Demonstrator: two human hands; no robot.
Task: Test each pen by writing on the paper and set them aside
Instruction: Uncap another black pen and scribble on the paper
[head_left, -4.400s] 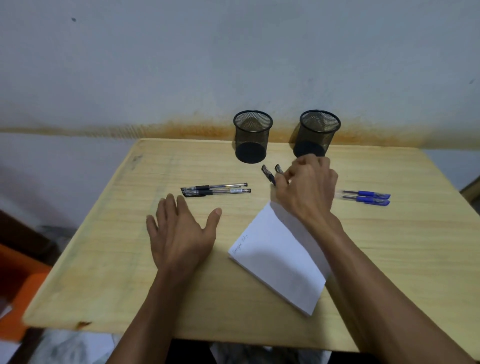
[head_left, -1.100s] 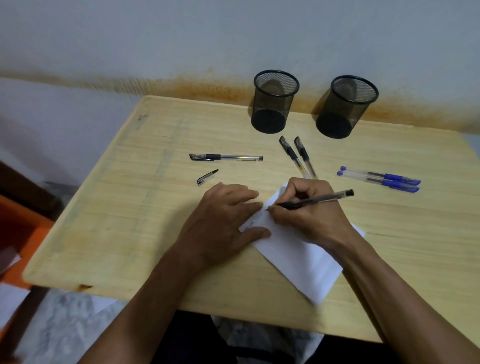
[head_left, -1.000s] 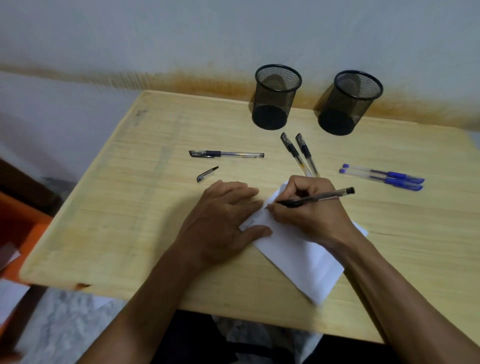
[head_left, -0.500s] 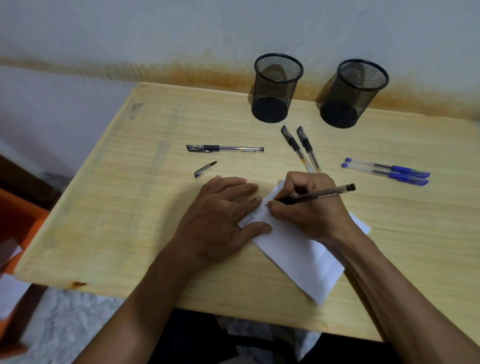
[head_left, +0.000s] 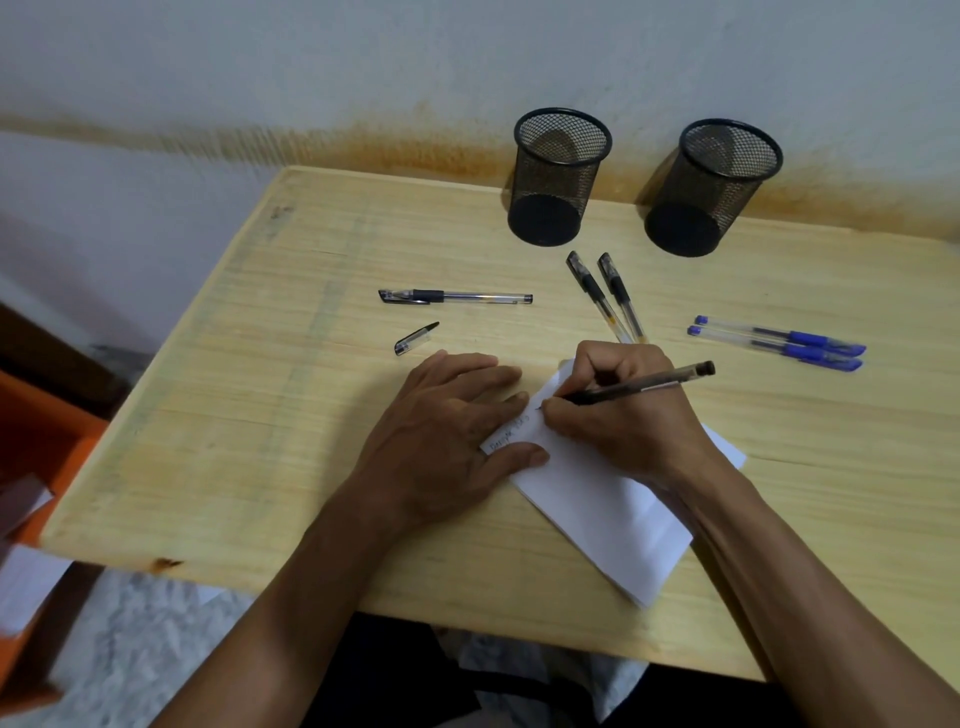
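A white paper (head_left: 602, 499) lies tilted on the wooden table (head_left: 260, 415), with small writing near its upper left edge. My right hand (head_left: 623, 415) grips an uncapped black pen (head_left: 639, 387), tip touching the paper. My left hand (head_left: 447, 436) lies flat, fingers pressing the paper's left edge. A loose pen cap (head_left: 415, 339) rests beyond my left hand. Farther back lies one capped black pen (head_left: 454, 297). Two black pens (head_left: 605, 296) lie side by side behind my right hand. Two blue pens (head_left: 779, 343) lie to the right.
Two black mesh pen cups (head_left: 561, 176) (head_left: 711, 187) stand at the table's back edge against the wall. An orange object (head_left: 47, 441) sits on the floor to the left, beyond the table edge.
Since 4.4 s ago my right hand took a black pen, its cap came off, and my left hand moved onto the paper. Over the last second the pen tip stays on the paper; more writing shows.
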